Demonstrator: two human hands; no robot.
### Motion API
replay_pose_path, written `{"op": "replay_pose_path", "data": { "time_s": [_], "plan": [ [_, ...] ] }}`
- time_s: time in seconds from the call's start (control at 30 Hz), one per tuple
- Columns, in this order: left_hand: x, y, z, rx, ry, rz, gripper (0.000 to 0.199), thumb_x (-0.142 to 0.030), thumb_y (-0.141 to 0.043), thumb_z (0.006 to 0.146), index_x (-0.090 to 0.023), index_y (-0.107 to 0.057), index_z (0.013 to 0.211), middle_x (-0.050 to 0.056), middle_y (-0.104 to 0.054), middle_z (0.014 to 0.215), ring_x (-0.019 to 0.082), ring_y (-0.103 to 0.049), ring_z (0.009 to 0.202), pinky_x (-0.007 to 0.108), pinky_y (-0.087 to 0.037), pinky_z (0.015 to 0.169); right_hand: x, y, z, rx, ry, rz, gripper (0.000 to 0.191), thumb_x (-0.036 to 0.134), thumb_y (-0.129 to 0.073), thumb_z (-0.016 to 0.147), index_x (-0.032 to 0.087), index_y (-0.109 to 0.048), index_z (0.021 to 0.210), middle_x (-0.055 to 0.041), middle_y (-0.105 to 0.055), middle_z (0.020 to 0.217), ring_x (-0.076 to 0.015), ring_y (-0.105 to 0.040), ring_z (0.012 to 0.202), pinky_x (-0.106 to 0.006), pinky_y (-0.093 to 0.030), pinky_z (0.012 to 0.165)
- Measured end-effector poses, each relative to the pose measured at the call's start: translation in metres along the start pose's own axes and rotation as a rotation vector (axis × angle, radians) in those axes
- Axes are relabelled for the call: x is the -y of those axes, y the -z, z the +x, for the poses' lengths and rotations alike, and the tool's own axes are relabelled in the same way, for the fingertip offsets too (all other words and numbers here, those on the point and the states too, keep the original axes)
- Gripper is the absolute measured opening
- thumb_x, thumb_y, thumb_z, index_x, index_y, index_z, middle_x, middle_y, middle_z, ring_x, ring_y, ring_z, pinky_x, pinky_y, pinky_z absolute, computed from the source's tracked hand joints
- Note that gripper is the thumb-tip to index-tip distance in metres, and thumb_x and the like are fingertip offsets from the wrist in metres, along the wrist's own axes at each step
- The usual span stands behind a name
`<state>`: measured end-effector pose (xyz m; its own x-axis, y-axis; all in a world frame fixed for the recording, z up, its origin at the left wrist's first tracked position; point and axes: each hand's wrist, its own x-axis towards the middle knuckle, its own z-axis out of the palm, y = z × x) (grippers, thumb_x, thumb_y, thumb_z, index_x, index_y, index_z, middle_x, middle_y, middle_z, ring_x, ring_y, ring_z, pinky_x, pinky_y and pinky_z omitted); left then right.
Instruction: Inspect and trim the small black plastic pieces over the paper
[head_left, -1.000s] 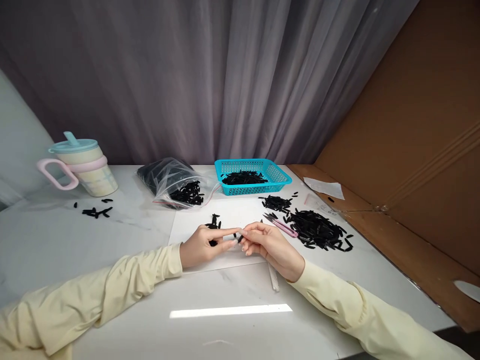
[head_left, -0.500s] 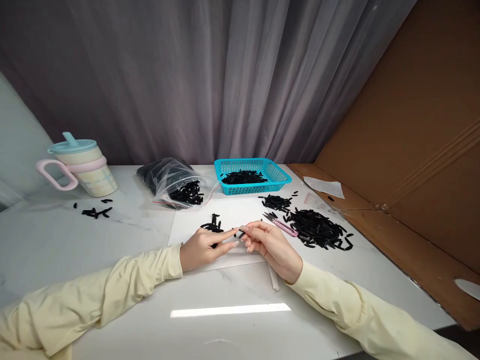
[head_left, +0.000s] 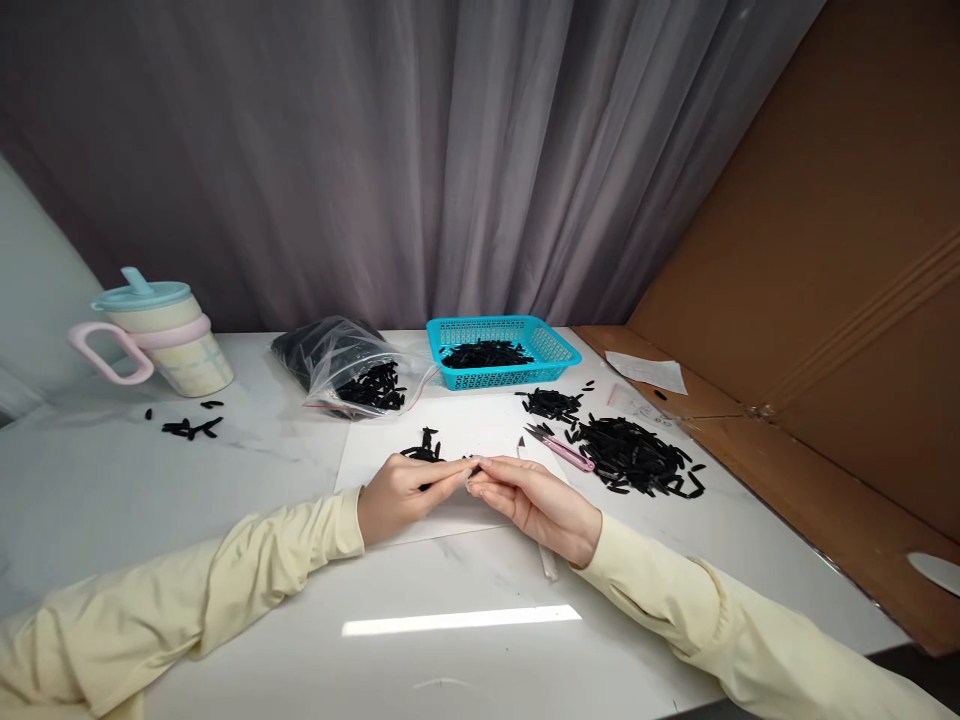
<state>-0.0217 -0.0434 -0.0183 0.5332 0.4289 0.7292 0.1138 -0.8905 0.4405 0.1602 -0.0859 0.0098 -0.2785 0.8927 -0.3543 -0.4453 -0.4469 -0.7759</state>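
My left hand (head_left: 409, 494) and my right hand (head_left: 541, 503) meet fingertip to fingertip over a white sheet (head_left: 375, 447). Both are closed in a pinch around a small black spindle-shaped piece (head_left: 475, 472), mostly hidden by the fingers. Just behind my left hand, a few similar black pieces (head_left: 424, 453) lie on the sheet. A white pen-like stick (head_left: 550, 564) with a dark tip rests partly beneath my right hand. To its right are pink-handled scissors (head_left: 568, 453), beside a large heap of black pieces (head_left: 631, 455).
A blue basket (head_left: 510, 377) and an open zip bag (head_left: 352, 375) hold more black pieces at the back. A smaller pile (head_left: 553, 403) lies near the basket. On the left stands a tumbler (head_left: 191, 365), with loose pieces (head_left: 193, 428) before it. Cardboard (head_left: 795, 250) borders the right side.
My fingertips have drawn closer together; my left thumb and forefinger, apart before, now close on the black piece. The surrounding things have stayed in place.
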Motion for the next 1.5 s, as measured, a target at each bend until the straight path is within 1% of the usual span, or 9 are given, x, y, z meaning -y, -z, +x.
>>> {"op": "replay_pose_path", "data": {
  "time_s": [0.1, 0.23, 0.43, 0.6, 0.7, 0.8, 0.93, 1.03, 1.5],
  "plan": [
    [-0.0027, 0.0016, 0.0023, -0.014, 0.090, 0.002, 0.025, -0.014, -0.052, 0.085, -0.013, -0.069, 0.102, 0.005, -0.071, 0.096, 0.012, -0.070, 0.068, 0.014, -0.055, 0.063, 0.0012, -0.0013, -0.0012, 0.032, -0.008, 0.040, 0.016, 0.009, -0.052, 0.085, 0.003, -0.067, 0.085, -0.0125, -0.070, 0.081, -0.0127, -0.069, 0.075, -0.014, -0.055, 0.071],
    [-0.0044, 0.0037, 0.0042, 0.003, 0.194, 0.003, 0.025, -0.017, -0.050, 0.086, -0.015, -0.070, 0.101, 0.002, -0.073, 0.089, 0.010, -0.067, 0.058, 0.014, -0.054, 0.055, 0.0009, -0.0003, -0.0014, 0.058, 0.025, 0.041, 0.015, 0.006, -0.052, 0.082, 0.003, -0.067, 0.084, -0.0139, -0.070, 0.085, -0.0151, -0.068, 0.083, -0.016, -0.054, 0.076],
    [-0.0029, 0.0029, 0.0021, 0.013, 0.178, -0.015, 0.025, -0.022, -0.050, 0.086, -0.013, -0.070, 0.098, 0.004, -0.074, 0.080, 0.009, -0.060, 0.047, 0.015, -0.049, 0.047, -0.0005, 0.0011, -0.0011, 0.060, 0.050, -0.043, 0.009, 0.013, -0.063, 0.078, 0.006, -0.067, 0.082, -0.0120, -0.071, 0.082, -0.0149, -0.069, 0.078, -0.016, -0.055, 0.070],
    [-0.0027, 0.0031, 0.0020, 0.018, 0.176, 0.009, 0.027, -0.025, -0.047, 0.088, -0.012, -0.071, 0.095, 0.003, -0.073, 0.070, 0.007, -0.053, 0.042, 0.015, -0.044, 0.042, 0.0000, -0.0001, -0.0029, 0.068, 0.056, -0.049, 0.010, 0.016, -0.063, 0.078, 0.008, -0.068, 0.078, -0.0105, -0.071, 0.079, -0.0135, -0.069, 0.075, -0.015, -0.054, 0.066],
    [-0.0042, 0.0041, 0.0039, 0.026, 0.219, 0.038, 0.031, -0.027, -0.044, 0.089, -0.012, -0.070, 0.087, 0.001, -0.066, 0.056, 0.006, -0.045, 0.039, 0.015, -0.038, 0.040, 0.0010, -0.0022, -0.0048, 0.091, 0.050, -0.066, 0.012, 0.017, -0.063, 0.079, 0.007, -0.069, 0.079, -0.0115, -0.071, 0.081, -0.0144, -0.069, 0.075, -0.016, -0.054, 0.065],
    [-0.0058, 0.0042, 0.0055, 0.012, 0.264, 0.053, 0.034, -0.028, -0.043, 0.089, -0.010, -0.068, 0.076, -0.004, -0.050, 0.042, 0.005, -0.035, 0.037, 0.016, -0.032, 0.038, 0.0016, -0.0039, -0.0064, 0.125, 0.032, -0.091, 0.013, 0.017, -0.063, 0.079, 0.006, -0.069, 0.081, -0.0121, -0.071, 0.083, -0.0143, -0.069, 0.077, -0.015, -0.054, 0.065],
    [-0.0068, 0.0032, 0.0057, 0.004, 0.286, 0.063, 0.037, -0.028, -0.044, 0.088, -0.011, -0.061, 0.060, -0.006, -0.037, 0.042, 0.005, -0.028, 0.040, 0.016, -0.029, 0.039, 0.0006, -0.0033, -0.0060, 0.135, 0.022, -0.109, 0.013, 0.018, -0.063, 0.080, 0.007, -0.069, 0.081, -0.0117, -0.071, 0.084, -0.0134, -0.069, 0.076, -0.015, -0.054, 0.064],
    [-0.0069, 0.0026, 0.0050, 0.004, 0.286, 0.066, 0.037, -0.027, -0.044, 0.088, -0.012, -0.055, 0.055, -0.007, -0.031, 0.043, 0.005, -0.024, 0.042, 0.017, -0.026, 0.039, -0.0008, -0.0015, -0.0042, 0.145, 0.021, -0.116, 0.016, 0.021, -0.064, 0.080, 0.007, -0.070, 0.082, -0.0116, -0.071, 0.085, -0.0127, -0.068, 0.076, -0.014, -0.054, 0.064],
    [-0.0078, 0.0037, 0.0053, 0.018, 0.274, 0.070, 0.037, -0.029, -0.042, 0.088, -0.013, -0.055, 0.057, -0.006, -0.029, 0.044, 0.006, -0.023, 0.043, 0.018, -0.025, 0.039, -0.0010, -0.0021, -0.0036, 0.141, 0.020, -0.120, 0.016, 0.023, -0.066, 0.078, 0.008, -0.068, 0.081, -0.0112, -0.071, 0.087, -0.0135, -0.068, 0.076, -0.015, -0.054, 0.061]
  ]
}}
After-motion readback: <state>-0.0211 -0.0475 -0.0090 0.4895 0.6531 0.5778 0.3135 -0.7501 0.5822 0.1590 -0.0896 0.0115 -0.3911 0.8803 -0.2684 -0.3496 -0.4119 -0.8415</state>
